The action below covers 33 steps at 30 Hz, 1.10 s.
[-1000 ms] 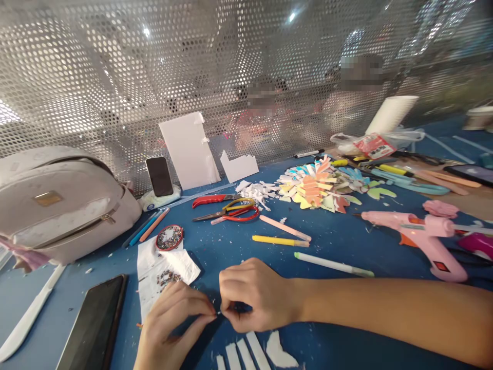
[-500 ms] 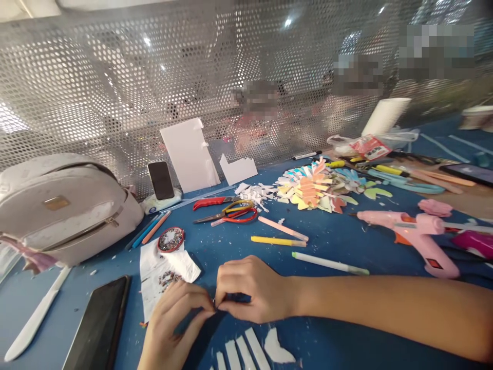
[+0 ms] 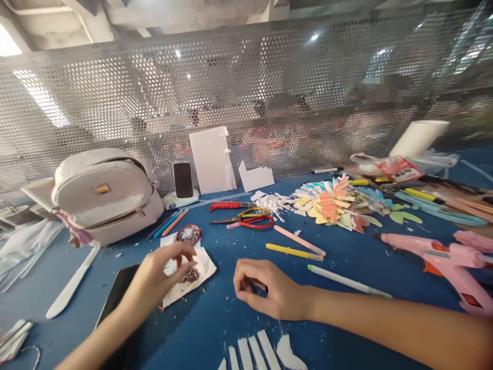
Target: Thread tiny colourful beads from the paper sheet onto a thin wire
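My left hand (image 3: 164, 275) hovers over a white paper (image 3: 208, 262) holding a small heap of dark, multicoloured bits (image 3: 189, 276), perhaps beads. Its thumb and forefinger are curved with a gap between the tips. Just behind lies a round red-rimmed dish (image 3: 188, 234) with similar bits and some white ones. My right hand (image 3: 267, 289) rests on the blue table, thumb and forefinger pinched together; anything between them is too small to make out. White cut strips (image 3: 256, 352) and a white curved piece (image 3: 288, 353) lie nearer to me. A dark phone (image 3: 119, 293) is partly hidden under my left forearm.
Scissors (image 3: 246, 218), yellow (image 3: 295, 252) and green-tipped (image 3: 348, 281) markers and a pink glue gun (image 3: 435, 252) lie beyond my right hand. Coloured paper cutouts (image 3: 333, 200) are heaped behind. A backpack (image 3: 103, 205) and a white knife (image 3: 73, 282) are at left.
My hands were together, fingertips meeting; now they are apart. My left hand has moved up and left over the paper. The view has shifted left and up.
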Tool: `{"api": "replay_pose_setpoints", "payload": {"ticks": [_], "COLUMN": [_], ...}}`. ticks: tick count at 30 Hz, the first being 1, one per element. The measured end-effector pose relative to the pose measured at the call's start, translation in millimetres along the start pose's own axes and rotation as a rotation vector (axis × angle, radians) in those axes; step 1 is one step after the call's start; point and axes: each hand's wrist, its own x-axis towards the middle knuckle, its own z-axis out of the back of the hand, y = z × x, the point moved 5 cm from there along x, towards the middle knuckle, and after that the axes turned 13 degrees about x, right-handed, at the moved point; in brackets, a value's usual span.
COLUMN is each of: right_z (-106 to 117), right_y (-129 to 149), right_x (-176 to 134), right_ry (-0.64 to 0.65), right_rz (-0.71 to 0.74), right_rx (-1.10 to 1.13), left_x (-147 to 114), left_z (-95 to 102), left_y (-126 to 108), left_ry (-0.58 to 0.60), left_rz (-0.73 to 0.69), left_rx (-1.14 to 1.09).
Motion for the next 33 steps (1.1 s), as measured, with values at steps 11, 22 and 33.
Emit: {"api": "replay_pose_setpoints", "payload": {"ticks": [11, 22, 33], "right_z": [-1.8, -1.9, -1.8], "right_y": [-1.3, -0.4, 1.3], "right_x": [2.2, 1.2, 2.0], "right_ry": [0.009, 0.020, 0.018], "right_rz": [-0.056, -0.045, -0.020], "right_rx": [0.011, -0.009, 0.002], "left_x": [-4.9, -4.2, -0.1], "left_z": [-20.5, -30.2, -19.2], "left_y": [17.4, 23.5, 3.4], "left_ry": [0.509, 0.561, 0.380], "left_rz": [-0.017, -0.018, 0.003], "left_rx": [0.010, -0.001, -0.073]}}
